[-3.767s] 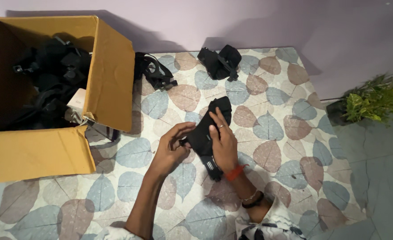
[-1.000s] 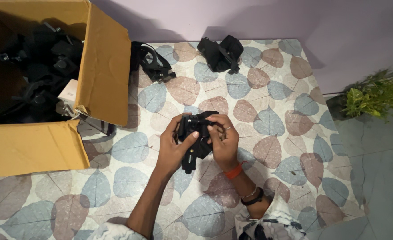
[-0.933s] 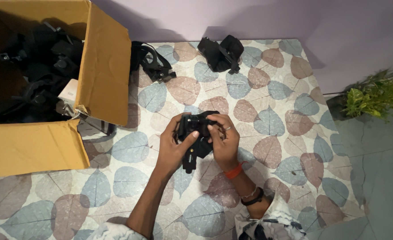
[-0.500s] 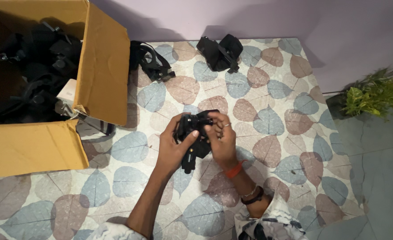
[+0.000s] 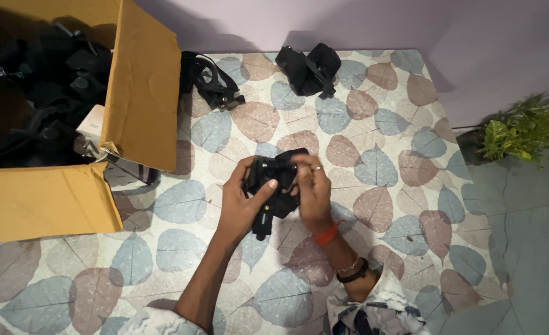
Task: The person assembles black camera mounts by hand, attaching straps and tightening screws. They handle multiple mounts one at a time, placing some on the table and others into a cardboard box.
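Observation:
Both hands hold a black strap mount with a plastic bracket (image 5: 273, 186) above the leaf-patterned mat (image 5: 380, 167). My left hand (image 5: 243, 205) grips its left side, thumb across the front. My right hand (image 5: 313, 192) covers its right side, fingers curled over the top edge; a ring and an orange wristband show. A short black stem with a screw hangs down from the mount between my palms.
An open cardboard box (image 5: 144, 99) full of black mounts and straps sits at the left. Two more black strap bundles lie on the mat, one next to the box (image 5: 212, 80), one at the far edge (image 5: 308, 68). A potted green plant (image 5: 522, 133) stands at the right.
The flat black piece seen earlier is now bunched between both hands with the bracket showing. Over the last second my right fingers shifted slightly along the top; the view drifted a little.

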